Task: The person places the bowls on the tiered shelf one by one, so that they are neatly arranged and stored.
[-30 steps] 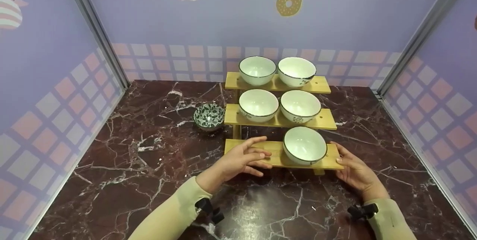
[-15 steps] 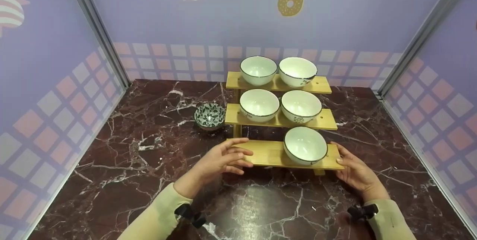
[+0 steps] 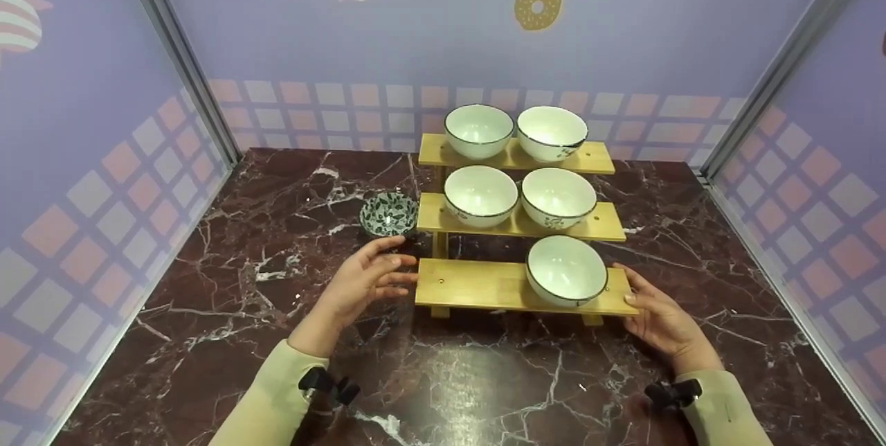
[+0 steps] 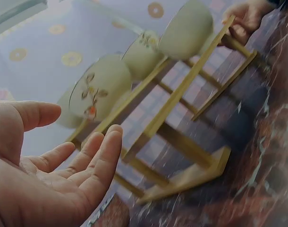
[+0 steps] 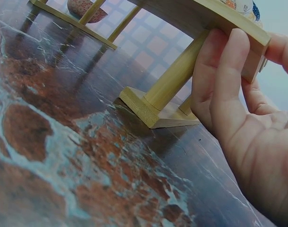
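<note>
A three-tier wooden rack (image 3: 477, 287) stands on the marble table, bearing white bowls with dark rims. Its lowest board carries one white bowl (image 3: 566, 270) toward the right end. My right hand (image 3: 661, 321) grips that board's right end, thumb over the top and fingers beneath, as the right wrist view shows with the hand (image 5: 248, 104). At the board's left end, my left hand (image 3: 356, 283) is spread with relaxed fingers and holds nothing. Just beyond its fingertips sits a small bowl with a dark leaf pattern (image 3: 389, 216). The left wrist view shows the same open palm (image 4: 63, 184) beside the rack.
Two white bowls stand on the middle board, the left one (image 3: 480, 195) beside the right one (image 3: 558, 198). Another pair, a left bowl (image 3: 478, 131) and a right bowl (image 3: 552, 133), fills the top board. Purple walls (image 3: 443, 37) enclose the table at back and sides.
My left hand has moved left from over the lowest board to beside its left end, near the patterned bowl. The right hand and the rack have stayed where they were.
</note>
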The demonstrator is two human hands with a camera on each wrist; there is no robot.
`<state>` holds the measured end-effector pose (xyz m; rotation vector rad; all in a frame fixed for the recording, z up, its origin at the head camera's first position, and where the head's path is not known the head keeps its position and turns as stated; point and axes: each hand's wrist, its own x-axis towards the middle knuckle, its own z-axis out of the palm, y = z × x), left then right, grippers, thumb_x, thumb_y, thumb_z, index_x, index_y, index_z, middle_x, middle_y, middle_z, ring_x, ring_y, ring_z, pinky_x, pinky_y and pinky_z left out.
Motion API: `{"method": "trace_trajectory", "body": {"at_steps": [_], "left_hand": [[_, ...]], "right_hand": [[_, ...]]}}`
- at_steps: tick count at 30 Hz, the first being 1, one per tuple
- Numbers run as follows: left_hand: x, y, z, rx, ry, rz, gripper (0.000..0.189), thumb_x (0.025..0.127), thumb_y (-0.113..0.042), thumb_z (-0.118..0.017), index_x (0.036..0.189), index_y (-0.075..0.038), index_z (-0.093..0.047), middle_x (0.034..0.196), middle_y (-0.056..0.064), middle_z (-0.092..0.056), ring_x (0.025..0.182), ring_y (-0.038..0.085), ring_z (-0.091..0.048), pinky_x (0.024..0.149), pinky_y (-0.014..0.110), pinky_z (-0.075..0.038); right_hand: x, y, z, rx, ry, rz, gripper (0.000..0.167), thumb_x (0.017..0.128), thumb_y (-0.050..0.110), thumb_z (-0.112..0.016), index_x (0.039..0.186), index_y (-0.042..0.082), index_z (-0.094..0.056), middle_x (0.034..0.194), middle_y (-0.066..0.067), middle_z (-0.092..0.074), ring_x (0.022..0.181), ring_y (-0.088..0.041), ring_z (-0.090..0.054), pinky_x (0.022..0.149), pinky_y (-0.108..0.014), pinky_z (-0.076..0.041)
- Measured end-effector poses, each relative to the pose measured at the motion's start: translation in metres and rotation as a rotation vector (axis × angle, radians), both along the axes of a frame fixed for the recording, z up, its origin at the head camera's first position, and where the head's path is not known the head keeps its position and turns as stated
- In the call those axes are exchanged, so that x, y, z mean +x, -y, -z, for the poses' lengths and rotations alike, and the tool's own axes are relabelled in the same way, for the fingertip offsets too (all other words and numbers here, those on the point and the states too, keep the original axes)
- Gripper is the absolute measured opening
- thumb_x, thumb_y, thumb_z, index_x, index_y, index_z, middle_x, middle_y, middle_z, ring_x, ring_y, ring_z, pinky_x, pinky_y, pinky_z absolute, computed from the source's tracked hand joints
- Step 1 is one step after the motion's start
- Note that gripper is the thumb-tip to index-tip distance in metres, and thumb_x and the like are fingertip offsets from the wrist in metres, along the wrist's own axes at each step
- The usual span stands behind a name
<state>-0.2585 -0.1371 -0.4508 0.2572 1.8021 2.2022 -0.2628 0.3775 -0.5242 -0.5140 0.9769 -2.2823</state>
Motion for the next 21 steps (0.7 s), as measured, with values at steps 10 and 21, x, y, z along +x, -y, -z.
{"method": "trace_trajectory", "body": {"at_steps": [10, 21], "left_hand": [[-0.022, 0.013, 0.015, -0.044, 0.089, -0.27, 0.06, 0.106, -0.009, -0.055, 0.159, -0.004, -0.028, 0.143, 0.028, -0.05, 0.097, 0.02, -0.074, 0.077, 0.027, -0.066], [-0.053, 0.017, 0.037, -0.102, 0.129, -0.387, 0.085, 0.105, -0.01, -0.055, 0.167, -0.019, 0.002, 0.165, 0.034, -0.013, 0.132, 0.052, -0.055, 0.087, 0.037, -0.067]], "right_hand": [[-0.001, 0.001, 0.001, -0.015, 0.019, 0.0, 0.065, 0.106, -0.009, -0.013, 0.15, 0.024, -0.047, 0.125, -0.007, -0.068, 0.098, -0.015, -0.074, 0.082, -0.021, -0.064], [0.0, 0.0, 0.0, 0.001, 0.017, 0.004, 0.065, 0.106, -0.008, -0.014, 0.15, 0.025, -0.047, 0.122, -0.006, -0.07, 0.096, -0.014, -0.074, 0.081, -0.021, -0.064]]}}
